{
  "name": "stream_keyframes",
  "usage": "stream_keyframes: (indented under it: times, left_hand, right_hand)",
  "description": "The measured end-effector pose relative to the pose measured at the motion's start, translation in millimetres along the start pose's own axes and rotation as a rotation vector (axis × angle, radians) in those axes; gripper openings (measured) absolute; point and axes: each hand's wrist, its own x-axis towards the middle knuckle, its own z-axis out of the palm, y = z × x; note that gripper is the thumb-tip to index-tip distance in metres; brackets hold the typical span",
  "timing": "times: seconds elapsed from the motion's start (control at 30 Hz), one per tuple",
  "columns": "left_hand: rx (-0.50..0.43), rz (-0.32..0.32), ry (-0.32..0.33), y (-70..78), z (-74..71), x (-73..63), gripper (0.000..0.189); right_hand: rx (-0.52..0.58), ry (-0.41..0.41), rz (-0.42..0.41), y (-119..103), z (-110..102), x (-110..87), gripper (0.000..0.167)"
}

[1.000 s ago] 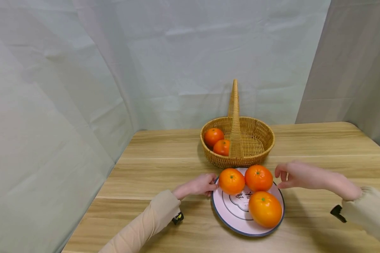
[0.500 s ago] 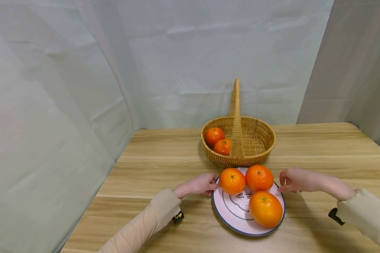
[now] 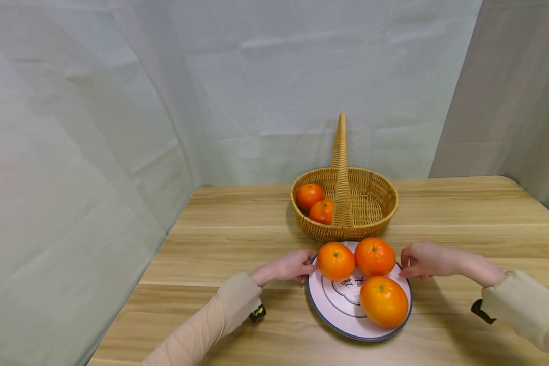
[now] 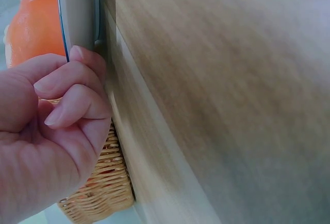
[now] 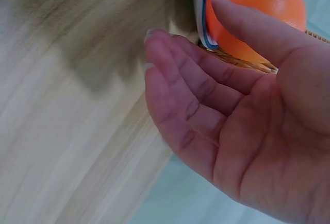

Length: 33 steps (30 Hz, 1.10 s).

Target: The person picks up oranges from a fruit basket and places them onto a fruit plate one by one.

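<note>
A white plate (image 3: 334, 315) with a dark blue rim and printed characters lies on the table. It carries a small orange (image 3: 336, 261), a second small orange (image 3: 374, 256) and a larger orange (image 3: 384, 302). My left hand (image 3: 292, 265) pinches the plate's left rim; in the left wrist view, the left hand (image 4: 62, 116) has its fingers curled beneath the edge. At the opposite rim is my right hand (image 3: 434, 260), thumb near the edge. The right wrist view shows the right hand (image 5: 232, 100) with bent fingers spread from the thumb; contact with the rim is unclear.
Directly behind the plate stands a wicker basket (image 3: 372, 223) with a tall handle (image 3: 342, 178). Inside its left half sit two orange-red fruits (image 3: 310, 196). Grey-white cloth (image 3: 256, 91) hangs behind the wooden table (image 3: 238, 218).
My right hand has come down and in to the plate's right rim, its thumb now at the edge. The left hand stays on the left rim, and the fruits keep their places.
</note>
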Motion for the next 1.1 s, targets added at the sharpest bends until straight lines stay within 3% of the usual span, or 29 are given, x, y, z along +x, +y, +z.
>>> stream_keyframes:
  times: [0.37, 0.6, 1.1]
  left_hand:
    - [-0.014, -0.006, 0.005, 0.3, -0.5, -0.8, 0.007]
    - [-0.008, -0.008, 0.010, 1.8, -0.7, -1.0, 0.006]
    - [0.044, 0.031, 0.035, -1.1, 0.4, -2.6, 0.009]
  right_hand:
    - [-0.007, 0.012, -0.077, 1.6, 6.6, 7.3, 0.018]
    - [0.058, 0.023, -0.071, 1.4, 13.1, 11.4, 0.016]
    - [0.091, 0.025, -0.086, 4.2, 14.9, 11.1, 0.019]
